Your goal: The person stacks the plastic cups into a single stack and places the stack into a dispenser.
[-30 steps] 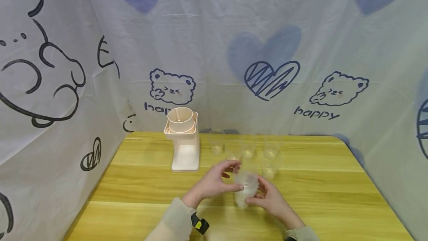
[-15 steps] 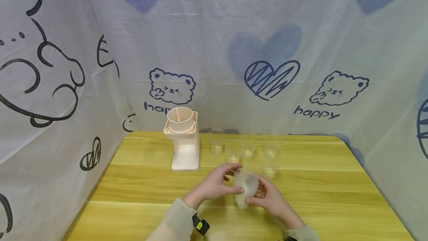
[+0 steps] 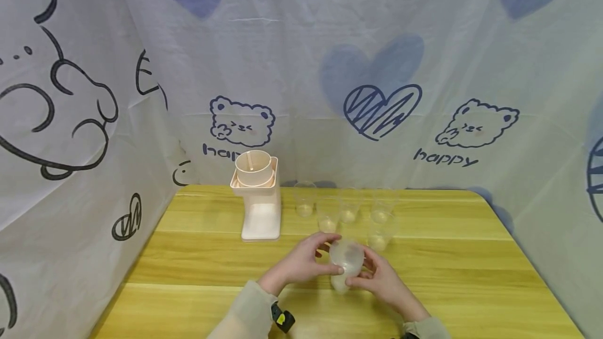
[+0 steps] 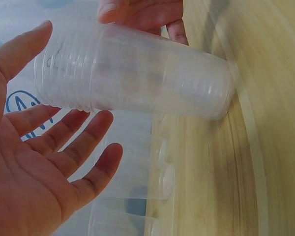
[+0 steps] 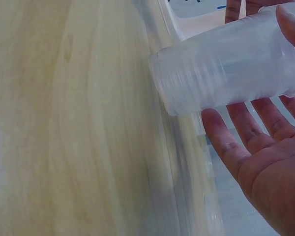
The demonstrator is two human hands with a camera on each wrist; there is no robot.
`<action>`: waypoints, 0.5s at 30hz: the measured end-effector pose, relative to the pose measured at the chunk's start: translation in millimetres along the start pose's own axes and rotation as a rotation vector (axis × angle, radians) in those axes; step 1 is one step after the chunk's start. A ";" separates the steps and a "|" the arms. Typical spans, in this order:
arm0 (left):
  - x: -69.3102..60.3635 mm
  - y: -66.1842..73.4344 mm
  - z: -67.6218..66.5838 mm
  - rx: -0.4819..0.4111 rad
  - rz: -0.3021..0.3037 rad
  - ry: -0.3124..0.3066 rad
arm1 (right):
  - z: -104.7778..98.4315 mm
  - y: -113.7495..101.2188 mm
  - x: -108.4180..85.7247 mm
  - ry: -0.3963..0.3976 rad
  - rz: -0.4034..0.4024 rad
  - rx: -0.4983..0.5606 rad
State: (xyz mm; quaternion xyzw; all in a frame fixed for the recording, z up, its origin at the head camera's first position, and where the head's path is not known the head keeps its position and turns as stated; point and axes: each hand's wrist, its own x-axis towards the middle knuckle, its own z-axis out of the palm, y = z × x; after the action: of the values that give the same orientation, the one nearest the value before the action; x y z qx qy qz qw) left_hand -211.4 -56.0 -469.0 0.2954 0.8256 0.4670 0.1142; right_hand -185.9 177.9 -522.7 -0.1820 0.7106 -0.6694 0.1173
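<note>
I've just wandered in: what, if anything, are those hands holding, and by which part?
A stack of clear plastic cups: the left hand holds it around the rims, the right hand around the side walls.

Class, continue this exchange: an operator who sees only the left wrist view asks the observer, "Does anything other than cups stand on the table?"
Observer: Yes, a cream dispenser-like stand, near the back edge, left of the standing clear plastic cups.
Operator: How many cups stand apart from the held cup stack?
Observer: Five in the head view, all beyond the left hand and right hand.
Operator: Is anything worn near the left hand?
Observer: A black band with a yellow patch, at the sleeve's end.
</note>
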 end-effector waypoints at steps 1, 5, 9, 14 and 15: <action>-0.1 0.0 0.0 0.001 0.000 -0.001 | 0.0 -0.1 0.1 -0.002 0.001 0.002; -0.5 0.5 -0.1 0.004 0.003 -0.001 | 0.0 -0.5 0.2 -0.004 -0.006 0.004; -1.2 0.7 0.3 0.001 -0.006 -0.001 | 0.0 -0.9 0.0 -0.007 -0.016 0.006; -2.2 -0.9 2.3 0.007 -0.004 -0.002 | 0.2 -1.1 -0.3 -0.014 -0.010 0.017; -2.7 -1.2 2.8 0.011 -0.004 -0.003 | 0.3 -1.1 -0.4 -0.015 -0.010 0.017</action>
State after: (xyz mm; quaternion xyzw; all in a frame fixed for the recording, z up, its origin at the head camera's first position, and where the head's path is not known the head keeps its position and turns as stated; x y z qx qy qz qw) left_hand -208.5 -56.0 -471.7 0.2950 0.8286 0.4617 0.1147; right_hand -185.3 177.7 -521.6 -0.1894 0.7030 -0.6748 0.1208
